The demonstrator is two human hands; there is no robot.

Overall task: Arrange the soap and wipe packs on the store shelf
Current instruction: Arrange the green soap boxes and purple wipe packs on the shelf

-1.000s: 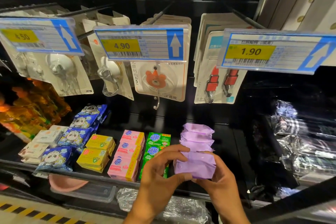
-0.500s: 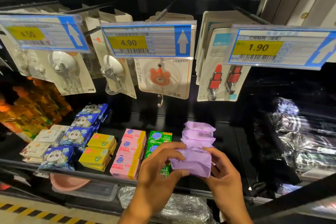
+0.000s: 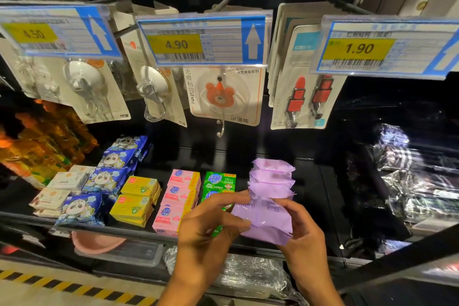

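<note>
My left hand [image 3: 211, 228] and my right hand [image 3: 298, 233] together hold a purple wipe pack [image 3: 267, 218] just above the front of the black shelf [image 3: 323, 196]. Both sets of fingers curl round its edges. Behind it a row of purple packs [image 3: 272, 176] runs toward the back. To its left stand green soap bars [image 3: 219, 181], pink soap bars [image 3: 177, 196], yellow soap bars [image 3: 136, 201], blue panda-print wipe packs [image 3: 99, 181] and white soap boxes [image 3: 59, 189].
Price tags [image 3: 201, 41] and carded hooks [image 3: 224, 97] hang above the shelf. Orange packets [image 3: 42, 142] lie at far left, shiny wrapped packs [image 3: 417, 181] at right. Below the shelf are a pink bowl [image 3: 96, 242], clear containers and wrapped goods.
The purple pack has tilted and shifted slightly left and lower in both hands, my fingers regripping its edges. The view moved a little closer to the shelf.
</note>
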